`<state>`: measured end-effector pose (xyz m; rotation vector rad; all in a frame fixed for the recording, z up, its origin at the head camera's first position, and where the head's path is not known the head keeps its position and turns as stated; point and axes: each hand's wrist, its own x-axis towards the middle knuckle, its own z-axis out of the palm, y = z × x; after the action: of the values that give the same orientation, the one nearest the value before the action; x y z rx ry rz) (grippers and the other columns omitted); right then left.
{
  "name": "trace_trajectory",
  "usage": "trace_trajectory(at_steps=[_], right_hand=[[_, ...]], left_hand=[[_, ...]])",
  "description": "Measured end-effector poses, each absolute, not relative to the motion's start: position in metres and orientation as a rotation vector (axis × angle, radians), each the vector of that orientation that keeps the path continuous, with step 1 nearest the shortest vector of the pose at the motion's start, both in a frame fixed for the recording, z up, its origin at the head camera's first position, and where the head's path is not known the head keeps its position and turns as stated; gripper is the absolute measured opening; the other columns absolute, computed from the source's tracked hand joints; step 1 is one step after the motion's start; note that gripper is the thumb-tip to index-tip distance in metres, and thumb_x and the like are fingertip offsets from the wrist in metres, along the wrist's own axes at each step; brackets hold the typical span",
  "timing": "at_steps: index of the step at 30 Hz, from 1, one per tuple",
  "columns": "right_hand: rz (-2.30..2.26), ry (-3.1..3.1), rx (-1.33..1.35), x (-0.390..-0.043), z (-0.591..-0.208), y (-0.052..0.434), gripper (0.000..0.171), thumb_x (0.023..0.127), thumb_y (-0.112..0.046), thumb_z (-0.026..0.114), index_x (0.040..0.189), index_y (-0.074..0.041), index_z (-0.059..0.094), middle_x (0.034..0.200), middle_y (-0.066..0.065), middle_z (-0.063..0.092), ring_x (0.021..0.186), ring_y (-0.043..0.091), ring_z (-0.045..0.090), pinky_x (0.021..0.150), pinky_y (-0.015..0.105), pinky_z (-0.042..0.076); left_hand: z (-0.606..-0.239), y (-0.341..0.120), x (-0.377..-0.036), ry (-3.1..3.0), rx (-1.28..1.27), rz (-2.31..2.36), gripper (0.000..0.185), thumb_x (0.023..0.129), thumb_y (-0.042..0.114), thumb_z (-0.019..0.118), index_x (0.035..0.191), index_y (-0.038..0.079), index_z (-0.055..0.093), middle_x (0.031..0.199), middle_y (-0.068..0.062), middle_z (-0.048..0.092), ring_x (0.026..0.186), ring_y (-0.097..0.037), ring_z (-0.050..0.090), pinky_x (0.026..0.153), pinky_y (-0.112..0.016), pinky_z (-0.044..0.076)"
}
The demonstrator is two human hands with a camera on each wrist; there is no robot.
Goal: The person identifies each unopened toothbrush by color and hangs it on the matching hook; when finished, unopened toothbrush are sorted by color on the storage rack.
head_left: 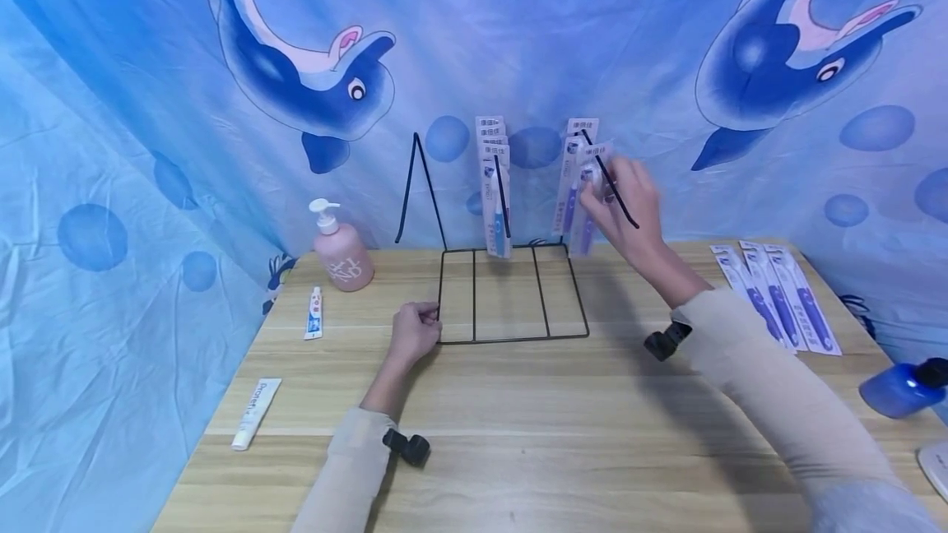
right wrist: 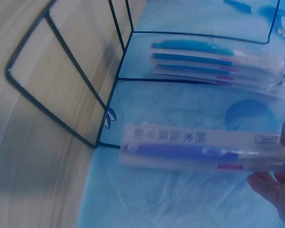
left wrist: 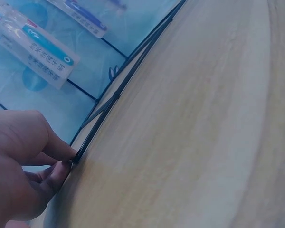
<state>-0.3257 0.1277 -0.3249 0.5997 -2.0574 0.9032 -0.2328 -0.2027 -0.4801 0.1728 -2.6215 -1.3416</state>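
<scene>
A black wire display rack (head_left: 511,294) stands on the wooden table (head_left: 518,434) against the dolphin cloth. My left hand (head_left: 416,329) pinches the rack's front left corner (left wrist: 78,154). My right hand (head_left: 625,196) is raised at the rack's right hook and holds a packaged toothbrush (right wrist: 199,149) by its top end. More packaged toothbrushes hang on the middle hook (head_left: 494,187) and the right hook (head_left: 573,179). They also show stacked in the right wrist view (right wrist: 213,61).
Three packaged toothbrushes (head_left: 773,296) lie on the table at the right. A pink pump bottle (head_left: 341,252) and a small toothpaste tube (head_left: 314,313) stand left of the rack. A white tube (head_left: 255,411) lies at front left, a blue bottle (head_left: 899,387) at far right.
</scene>
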Motion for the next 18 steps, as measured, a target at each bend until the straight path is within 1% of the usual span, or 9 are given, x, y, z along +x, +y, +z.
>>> trace_trajectory(at_steps=[6, 8, 13, 18], right_hand=[[0.925, -2.127, 0.539, -0.343, -0.319, 0.116, 0.020, 0.090, -0.014, 0.061, 0.085, 0.001, 0.049, 0.079, 0.015, 0.046, 0.070, 0.029, 0.043, 0.059, 0.034, 0.033], [0.925, -2.124, 0.542, -0.349, -0.318, 0.114, 0.021, 0.091, -0.013, 0.062, 0.086, 0.002, 0.050, 0.079, 0.015, 0.046, 0.070, 0.030, 0.044, 0.059, 0.034, 0.034], [0.928, -2.125, 0.553, -0.360, -0.319, 0.115, 0.020, 0.091, -0.013, 0.062, 0.090, 0.003, 0.050, 0.081, 0.015, 0.046, 0.071, 0.030, 0.044, 0.058, 0.034, 0.034], [0.921, -2.101, 0.562, -0.365, -0.322, 0.118, 0.020, 0.092, -0.014, 0.062, 0.090, 0.003, 0.051, 0.081, 0.015, 0.046, 0.071, 0.030, 0.043, 0.059, 0.036, 0.034]], left_hand=[[-0.478, -0.204, -0.233, -2.626, 0.194, -1.329, 0.036, 0.077, -0.010, 0.064, 0.112, -0.010, 0.069, 0.088, -0.015, 0.067, 0.081, -0.025, 0.064, 0.078, -0.036, 0.058], [-0.478, -0.205, -0.233, -2.623, 0.179, -1.317, 0.036, 0.076, -0.010, 0.063, 0.111, -0.011, 0.069, 0.087, -0.015, 0.067, 0.080, -0.026, 0.064, 0.077, -0.037, 0.058], [-0.482, -0.205, -0.232, -2.650, 0.160, -1.313, 0.035, 0.077, -0.009, 0.062, 0.112, -0.012, 0.068, 0.087, -0.013, 0.067, 0.079, -0.023, 0.064, 0.074, -0.033, 0.058], [-0.482, -0.203, -0.233, -2.644, 0.177, -1.335, 0.036, 0.078, -0.010, 0.061, 0.113, -0.011, 0.068, 0.088, -0.012, 0.067, 0.080, -0.023, 0.064, 0.073, -0.032, 0.058]])
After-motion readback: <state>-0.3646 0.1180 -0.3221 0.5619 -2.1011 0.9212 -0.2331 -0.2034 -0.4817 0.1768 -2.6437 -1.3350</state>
